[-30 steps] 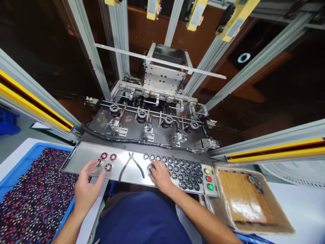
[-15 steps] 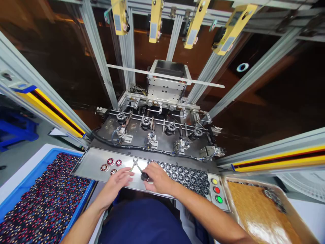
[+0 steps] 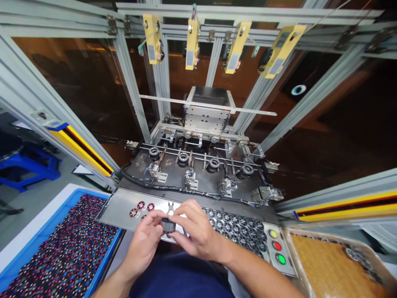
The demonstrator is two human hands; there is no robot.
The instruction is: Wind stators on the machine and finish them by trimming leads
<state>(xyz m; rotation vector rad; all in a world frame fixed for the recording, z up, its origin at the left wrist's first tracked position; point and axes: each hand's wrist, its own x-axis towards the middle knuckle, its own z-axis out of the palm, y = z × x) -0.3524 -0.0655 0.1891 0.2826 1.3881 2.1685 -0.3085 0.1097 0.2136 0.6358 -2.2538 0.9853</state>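
A short dark grey metal cylinder (image 3: 168, 226) is held upright between my two hands, just above the front edge of the metal tray (image 3: 114, 207). On its left side the fingers of my left hand (image 3: 144, 242) are closed round it. The thumb and fingers of my right hand (image 3: 200, 231) grip its right side and top rim. Behind it a pair of pliers (image 3: 170, 205) lies on the tray, handles partly hidden by my fingers. Several round red-faced parts (image 3: 141, 205) lie to the left. Many dark ring-shaped parts (image 3: 232, 227) fill the tray's right side.
A blue bin (image 3: 66, 198) of red and black parts stands left. Yellow, red and green buttons (image 3: 277, 246) sit at the tray's right end, beside a plastic-lined box (image 3: 322, 260). Beyond the tray is a fixture plate with ring holders (image 3: 214, 164), framed by yellow-edged posts (image 3: 83, 149).
My left hand, open and apart before, has closed on the cylinder. My right hand has brought the cylinder left and toward my body, away from the pliers. The camera view has shifted.
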